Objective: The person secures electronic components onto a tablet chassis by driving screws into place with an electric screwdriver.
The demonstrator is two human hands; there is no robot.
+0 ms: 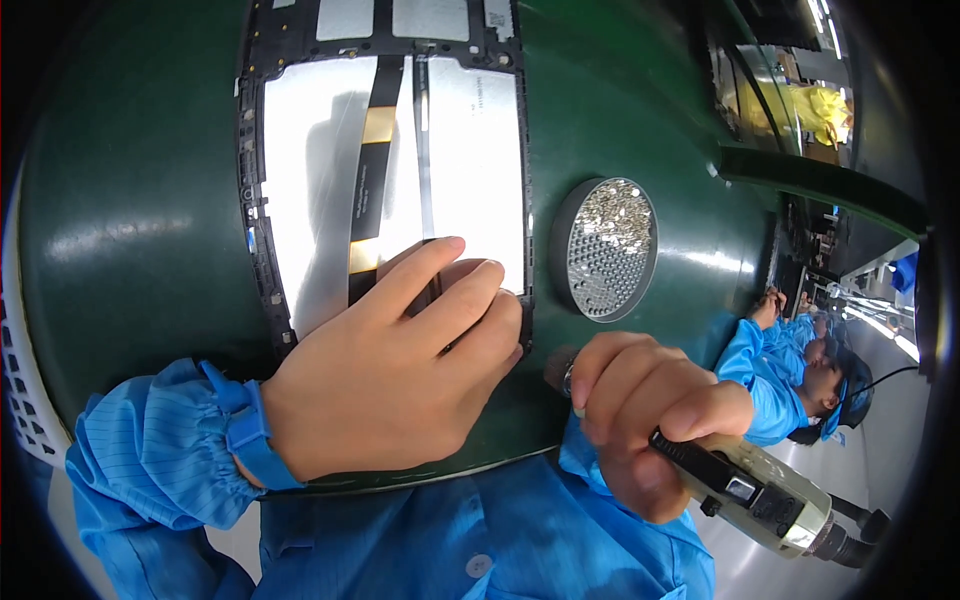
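Under my left hand (385, 375) lies a tablet-like device frame (470, 170) with silver metal plates, a black border and a dark flat ribbon cable (370, 190) running down its middle. The fingers of that hand rest over the frame's near part, slightly bent and apart, and hide what is beneath them. My right hand (655, 415) is wrapped around an electric screwdriver (770, 500) with a pale body and a black lever. Its nose end (560, 370) points left, close to the frame's near right corner and apart from it. A round grey dish (560, 250) of small screws (612, 220) stands right of the frame.
A green work mat (130, 180) covers the table, whose near edge runs by my body. A dark green curved bar (820, 185) crosses the right side. Beyond it, a co-worker in blue (770, 385) sits at the right. A yellow bag-like thing (820, 112) is farther back.
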